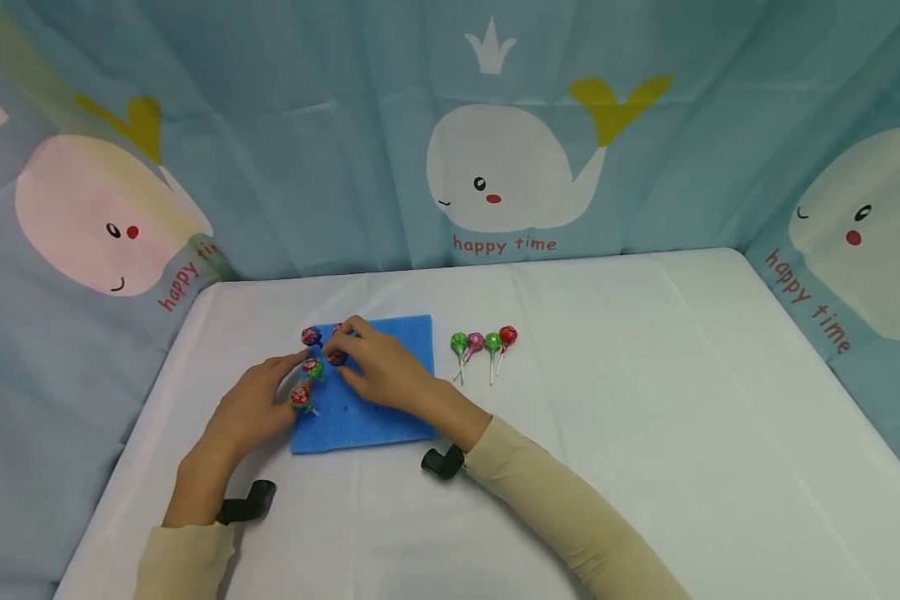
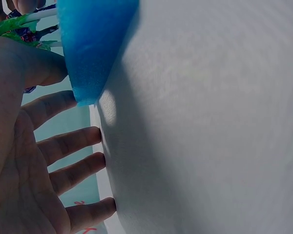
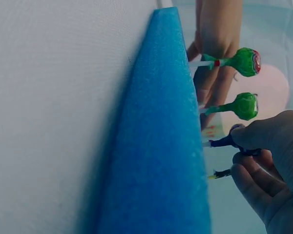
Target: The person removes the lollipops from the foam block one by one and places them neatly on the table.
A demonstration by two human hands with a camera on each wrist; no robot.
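A blue foam board (image 1: 390, 425) lies on the table with several lollipops standing in its left part. My right hand (image 1: 378, 367) is over it, pinching a dark-wrapped lollipop (image 1: 337, 358) between thumb and fingers; in the right wrist view its purple wrapper (image 3: 222, 142) shows, with the stick meeting the foam. My left hand (image 1: 251, 408) rests at the board's left edge. Thumb and index finger touch the foam there, the other fingers spread straight, as the left wrist view shows. Two green-and-red lollipops (image 1: 300, 395) stand near that hand, and a dark blue-red one (image 1: 311, 336) stands farther back.
Right of the board lie several loose lollipops: green (image 1: 459, 342), pink (image 1: 475, 342), another green and a red one (image 1: 507, 335). A white cloth (image 1: 645, 417) covers the table. Blue curtains (image 1: 307, 167) with whale prints hang behind and at both sides.
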